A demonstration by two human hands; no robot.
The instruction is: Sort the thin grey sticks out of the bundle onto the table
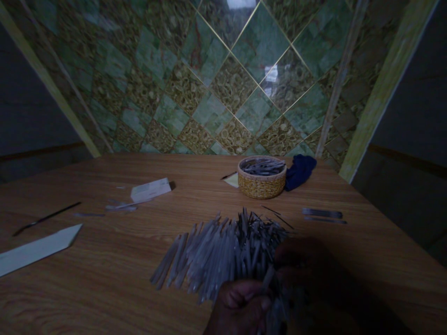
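Note:
My left hand (240,304) is closed at the bottom centre, its thumb and fingers pinching a thin translucent plastic strip (268,278) that points upward. Close to that strip's upper end is my right hand (302,260), in deep shadow. Its fingers look bent together, and whatever they hold is too dark to make out. Just beyond both hands lies a heap of slim translucent strips (213,256), spread in a fan on the table. The right part of the heap holds darker thin pieces (256,232). More strips around my hands are lost in shadow.
A woven basket (261,186) full of similar strips stands at the back, beside a dark blue cloth (300,172). A few strips (323,214) lie to the right. Leftward are a pale box (151,189), a dark thin stick (47,218) and a pale flat board (38,249). A tiled wall (216,93) rises behind the table.

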